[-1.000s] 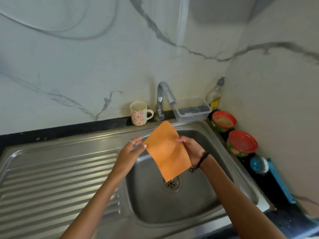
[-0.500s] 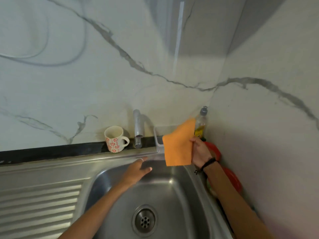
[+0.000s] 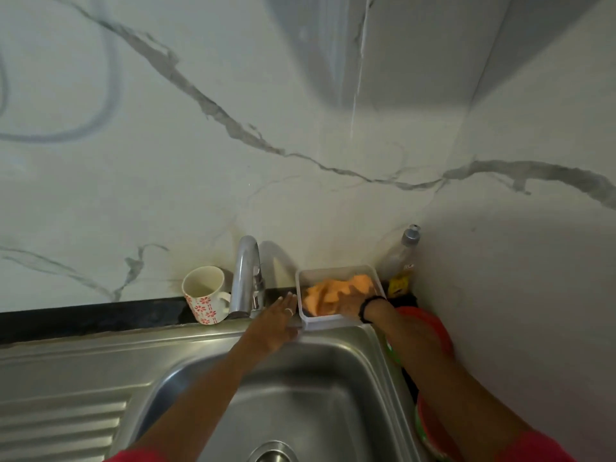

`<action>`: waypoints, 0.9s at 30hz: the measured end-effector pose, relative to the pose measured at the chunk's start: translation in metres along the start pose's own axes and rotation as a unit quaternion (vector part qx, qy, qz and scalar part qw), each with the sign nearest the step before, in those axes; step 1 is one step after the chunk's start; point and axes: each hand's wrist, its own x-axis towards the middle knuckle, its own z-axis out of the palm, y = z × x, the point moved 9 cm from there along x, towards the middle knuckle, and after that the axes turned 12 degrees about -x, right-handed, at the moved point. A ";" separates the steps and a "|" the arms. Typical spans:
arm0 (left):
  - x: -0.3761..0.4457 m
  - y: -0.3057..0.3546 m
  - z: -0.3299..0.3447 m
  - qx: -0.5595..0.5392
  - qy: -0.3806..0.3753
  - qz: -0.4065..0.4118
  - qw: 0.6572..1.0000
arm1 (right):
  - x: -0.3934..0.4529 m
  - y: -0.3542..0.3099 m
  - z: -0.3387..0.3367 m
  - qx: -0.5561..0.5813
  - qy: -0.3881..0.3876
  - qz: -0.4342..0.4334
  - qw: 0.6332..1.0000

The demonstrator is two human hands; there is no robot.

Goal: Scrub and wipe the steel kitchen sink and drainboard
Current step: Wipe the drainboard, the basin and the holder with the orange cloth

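Orange cloth [image 3: 336, 291] is in the clear plastic tub [image 3: 333, 271] on the back ledge, right of the tap [image 3: 246, 278]. It sits directly under my right hand [image 3: 348, 303]. Right hand is inside the tub on top of the cloth, fingers spread over it; motion blur, so I cannot tell whether they grip it or just press.

Left hand [image 3: 273, 325] is flat, fingers straight and together, holding nothing. It hovers over the sink's [image 3: 316, 395] back rim, fingertips just beside the tub's left wall; contact unclear.

Cloth is bunched, no clean axis; roughly, the crumpled mass runs left-right across the tub. Drainboard [image 3: 60, 425] lies to the left, floral mug [image 3: 203, 295] just left of the tap.
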 end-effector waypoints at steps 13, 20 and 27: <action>-0.003 0.003 0.009 0.083 0.039 -0.003 0.996 | -0.006 -0.017 -0.012 0.048 -0.015 0.005 0.999; -0.024 0.022 -0.002 0.098 0.069 0.001 0.993 | -0.055 -0.023 -0.046 0.117 0.245 0.061 0.960; -0.081 0.050 0.012 0.060 0.121 0.057 0.989 | -0.131 -0.045 -0.017 0.194 0.289 0.034 0.937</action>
